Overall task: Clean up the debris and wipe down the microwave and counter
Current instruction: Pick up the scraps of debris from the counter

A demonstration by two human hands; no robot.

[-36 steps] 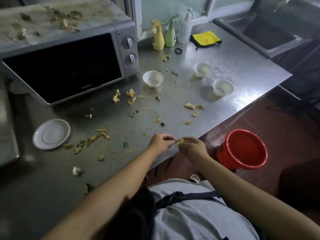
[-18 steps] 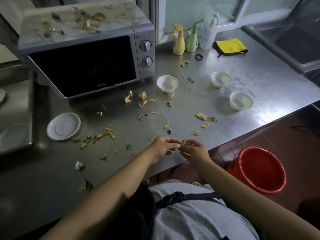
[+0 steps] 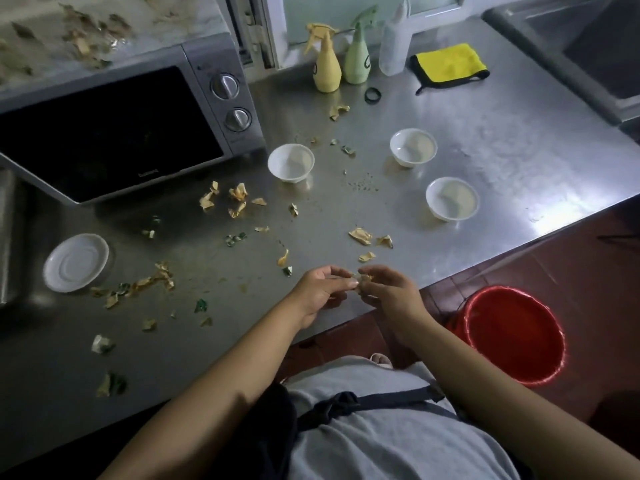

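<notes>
While both hands meet at the counter (image 3: 485,140) edge, left hand (image 3: 320,289) and right hand (image 3: 384,292) pinch one scrap (image 3: 360,279) — grips closed.

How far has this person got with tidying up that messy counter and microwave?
Barely started. Nothing looks finished: scraps still litter the counter and the microwave top. In hand: the left hand and right hand pinch one crumpled scrap between them at the counter edge, near the red bucket on the floor. Left: all other debris, then wiping; the yellow cloth lies folded by the spray bottles.
</notes>
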